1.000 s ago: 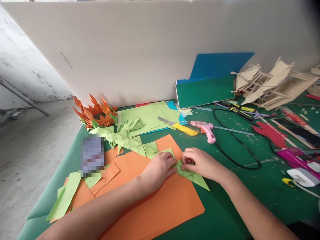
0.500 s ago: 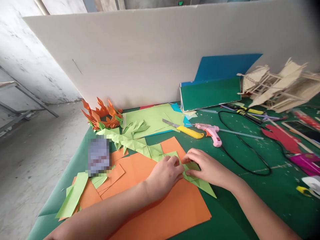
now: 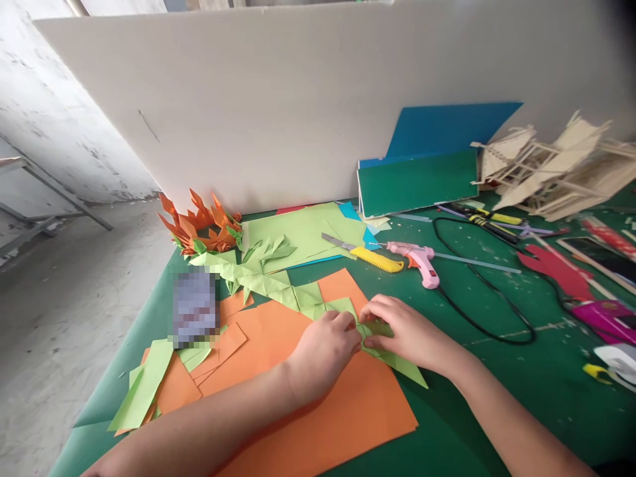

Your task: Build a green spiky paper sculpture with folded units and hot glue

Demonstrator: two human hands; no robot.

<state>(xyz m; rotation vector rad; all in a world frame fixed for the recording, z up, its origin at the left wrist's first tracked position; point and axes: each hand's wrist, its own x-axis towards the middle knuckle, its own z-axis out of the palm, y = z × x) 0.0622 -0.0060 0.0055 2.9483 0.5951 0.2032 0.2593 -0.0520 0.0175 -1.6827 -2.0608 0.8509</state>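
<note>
The left hand (image 3: 325, 354) and right hand (image 3: 407, 331) pinched a long, pleated light-green paper strip (image 3: 308, 299) reaching inward from near the green-covered table (image 3: 536, 371)'s left edge; uneven pulling risked tearing its folds.

No readable words, numbers or brands are showing. Left of the left hand (image 3: 325, 358), a grey-blue object (image 3: 195, 306) is lying blurred into squares, any lettering hidden.

Passable over the table (image 3: 507, 391) between right hand (image 3: 400, 328) and cord (image 3: 507, 342). Blocked on the far side by the white board (image 3: 248, 99), hampered beyond that hand by knife (image 3: 377, 260) and glue gun (image 3: 422, 262), at far right by the wooden model (image 3: 556, 175).
</note>
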